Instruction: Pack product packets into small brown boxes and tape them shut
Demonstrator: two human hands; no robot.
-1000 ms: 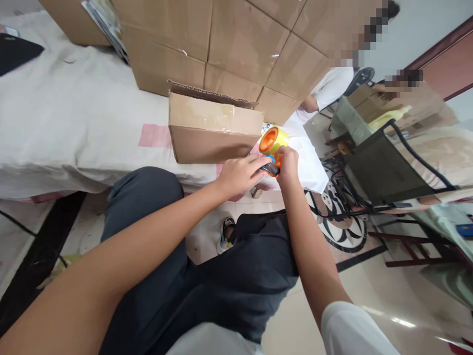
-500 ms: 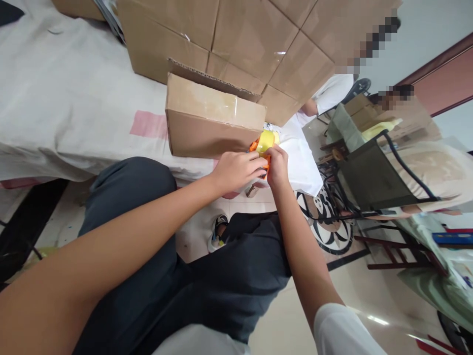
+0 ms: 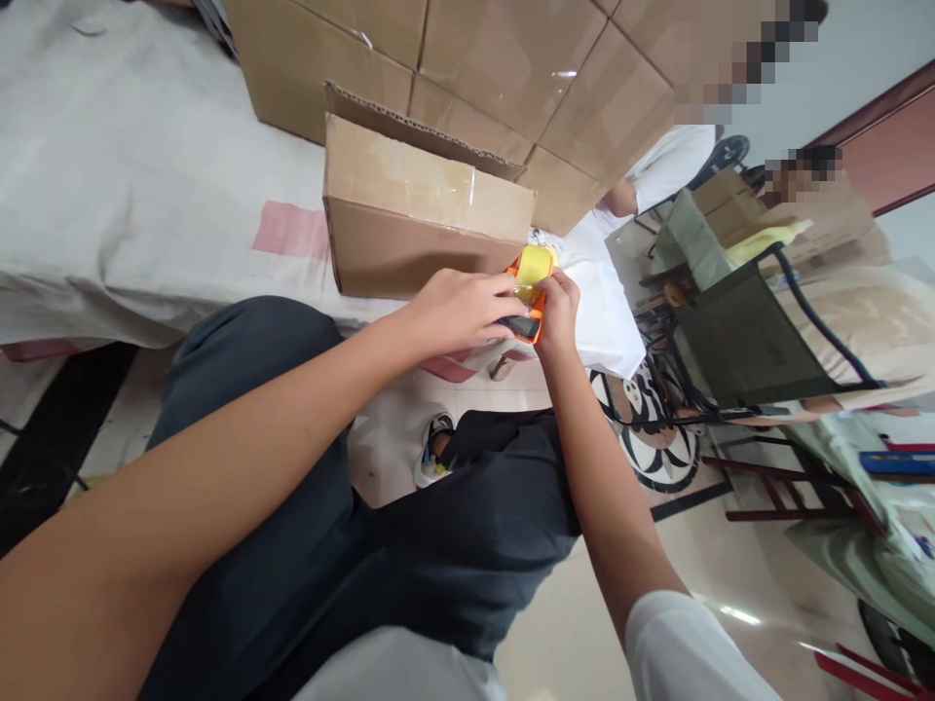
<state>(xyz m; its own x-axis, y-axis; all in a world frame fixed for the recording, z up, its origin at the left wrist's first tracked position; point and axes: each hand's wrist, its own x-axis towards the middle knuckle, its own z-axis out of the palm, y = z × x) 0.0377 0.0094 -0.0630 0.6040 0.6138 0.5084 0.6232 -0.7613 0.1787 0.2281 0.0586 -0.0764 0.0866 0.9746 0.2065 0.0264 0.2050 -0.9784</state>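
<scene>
An orange tape dispenser point(image 3: 524, 329) with a dark part at its near end carries a wide roll of yellowish tape point(image 3: 536, 263). My right hand point(image 3: 559, 307) is closed round its right side. From the left, my left hand point(image 3: 464, 307) has its fingers bent onto the dispenser beside the roll; its fingertips are partly hidden against it. Both hands are at the table's front edge, just right of a cardboard box point(image 3: 420, 243) whose flap point(image 3: 424, 129) stands up at the back.
Stacked cardboard boxes point(image 3: 504, 68) rise behind the single box. A pale cloth with a pink patch point(image 3: 290, 230) covers the table. My knees are below its edge. On the right are a dark mesh chair point(image 3: 760, 336) with a seated person and another person beyond the stack.
The tape dispenser has turned in my hands, so its dark near end shows more. Both hands stay on it. The whole view has shifted slightly.
</scene>
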